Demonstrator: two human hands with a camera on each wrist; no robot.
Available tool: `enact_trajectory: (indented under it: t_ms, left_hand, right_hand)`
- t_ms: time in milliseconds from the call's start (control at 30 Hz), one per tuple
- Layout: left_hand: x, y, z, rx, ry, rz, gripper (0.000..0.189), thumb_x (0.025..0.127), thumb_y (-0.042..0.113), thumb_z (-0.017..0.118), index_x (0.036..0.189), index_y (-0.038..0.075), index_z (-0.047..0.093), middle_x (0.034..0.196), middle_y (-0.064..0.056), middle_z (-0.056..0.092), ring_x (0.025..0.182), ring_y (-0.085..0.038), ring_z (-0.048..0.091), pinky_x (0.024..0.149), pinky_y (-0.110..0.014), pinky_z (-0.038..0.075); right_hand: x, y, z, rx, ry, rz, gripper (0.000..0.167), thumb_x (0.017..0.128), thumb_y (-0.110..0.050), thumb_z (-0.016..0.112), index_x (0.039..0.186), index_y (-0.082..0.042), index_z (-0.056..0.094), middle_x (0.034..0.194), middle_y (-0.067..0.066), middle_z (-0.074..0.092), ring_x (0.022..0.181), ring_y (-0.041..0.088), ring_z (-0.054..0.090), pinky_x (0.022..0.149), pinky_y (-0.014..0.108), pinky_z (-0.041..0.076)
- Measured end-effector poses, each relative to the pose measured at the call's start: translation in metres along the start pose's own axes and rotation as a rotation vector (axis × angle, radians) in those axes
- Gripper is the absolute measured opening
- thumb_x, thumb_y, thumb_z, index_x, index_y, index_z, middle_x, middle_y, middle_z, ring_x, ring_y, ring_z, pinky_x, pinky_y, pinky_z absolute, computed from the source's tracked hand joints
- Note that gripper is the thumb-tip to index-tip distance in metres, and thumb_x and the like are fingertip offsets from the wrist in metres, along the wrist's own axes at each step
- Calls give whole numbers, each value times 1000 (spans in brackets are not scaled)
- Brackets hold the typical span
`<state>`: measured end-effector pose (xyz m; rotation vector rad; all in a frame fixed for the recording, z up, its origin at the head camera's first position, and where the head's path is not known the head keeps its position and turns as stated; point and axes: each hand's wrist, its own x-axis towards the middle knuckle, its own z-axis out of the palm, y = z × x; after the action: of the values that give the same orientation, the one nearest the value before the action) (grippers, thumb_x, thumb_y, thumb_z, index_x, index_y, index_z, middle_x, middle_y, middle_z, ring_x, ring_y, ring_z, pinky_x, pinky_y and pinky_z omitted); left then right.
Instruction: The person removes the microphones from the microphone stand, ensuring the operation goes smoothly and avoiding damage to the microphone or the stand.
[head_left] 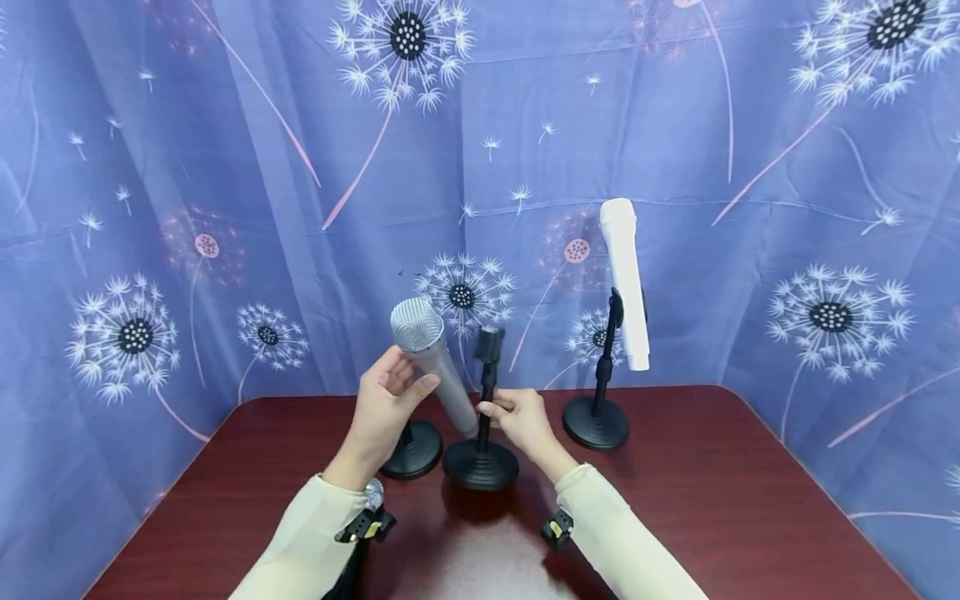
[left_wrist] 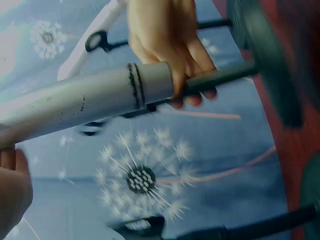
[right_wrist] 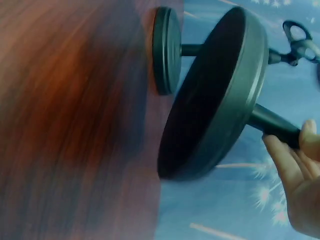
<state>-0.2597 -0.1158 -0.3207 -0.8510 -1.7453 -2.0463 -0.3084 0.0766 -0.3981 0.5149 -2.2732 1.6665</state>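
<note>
My left hand (head_left: 386,408) grips a silver-grey microphone (head_left: 450,379) round its body, mesh head up and tail slanting down to the right. With thumb and fingers, my right hand (head_left: 525,425) pinches the pole of a black microphone stand (head_left: 480,467), whose clip at the top holds nothing. In the right wrist view the base (right_wrist: 220,105) of this stand is tilted, its underside showing above the table. The microphone's tail (left_wrist: 155,82) overlaps the pole near my right fingers in the left wrist view.
A white microphone (head_left: 626,283) leans in a second black stand (head_left: 596,423) at the back right. Another stand's round base (head_left: 416,450) sits behind my left hand. A silver microphone head (head_left: 373,493) shows beside my left wrist. The dark red table (head_left: 675,508) ends at a blue curtain (head_left: 525,167).
</note>
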Motion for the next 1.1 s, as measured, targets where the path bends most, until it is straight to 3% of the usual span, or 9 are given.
enact_trajectory:
  t_ms: [100,333,467,667,867,1100]
  left_hand:
    - [-2,-1,-2,-39,37,-86,40,90,-5,62,129,1,53,121,-1,63,114,-15,58,91,-26,48]
    - [-4,2,-9,-53,34,-296,44,94,3,59,136,1,46,118,-2,62,106,-15,59,88,-30,49]
    - [-4,1,-11,1,55,-363,44,94,6,60,135,0,47,115,-7,63,97,-14,61,86,-32,50]
    - [-5,-1,-13,138,36,-443,39,93,16,64,127,-2,56,111,-13,66,87,-13,63,78,-31,52]
    - [-10,1,-17,160,36,-553,42,93,16,65,126,-6,55,105,-11,67,85,-13,63,76,-30,54]
    - [-17,0,-23,180,17,-659,56,92,22,65,135,-7,45,114,-18,62,88,-15,63,76,-31,55]
  right_hand:
    - [-5,-1,-5,55,-50,54,24,84,0,71,106,10,69,95,23,70,86,29,70,69,31,57]
    - [0,4,-5,166,-64,96,22,83,4,71,104,7,71,97,22,70,89,27,70,76,31,56]
    - [-1,9,-5,229,-94,99,23,84,5,69,107,10,69,101,25,69,94,28,69,78,33,55]
    - [0,15,-4,259,-122,85,23,85,7,67,108,11,67,104,29,66,96,31,68,80,33,55]
    - [1,15,-3,272,-123,98,26,85,7,67,111,11,67,105,28,66,99,32,67,81,33,55]
    - [2,14,-2,240,-124,110,24,84,6,69,108,8,69,103,23,69,94,23,69,79,30,55]
